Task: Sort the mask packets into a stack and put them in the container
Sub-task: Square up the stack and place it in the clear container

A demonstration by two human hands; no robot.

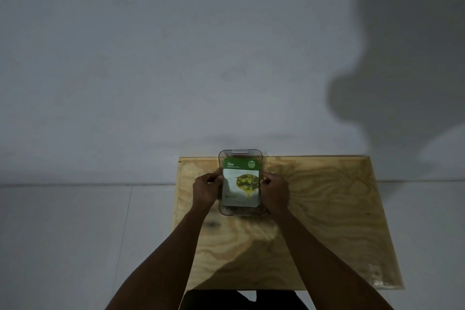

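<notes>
Left hand (pixel 205 190) curled at the left edge of the mask packets (pixel 241 184), fingertips pinching that edge at or over the left wall of the clear container (pixel 240 212); packets lie flat inside it, green olive print up, at the far middle of the plywood desk (pixel 327 209). Right hand (pixel 275 190) mirrors it, closed on the right edge. Judgement: packets are light, thin, glossy and floppy, likely to slide over one another, so hold both long edges, squeezing the stack together
</notes>
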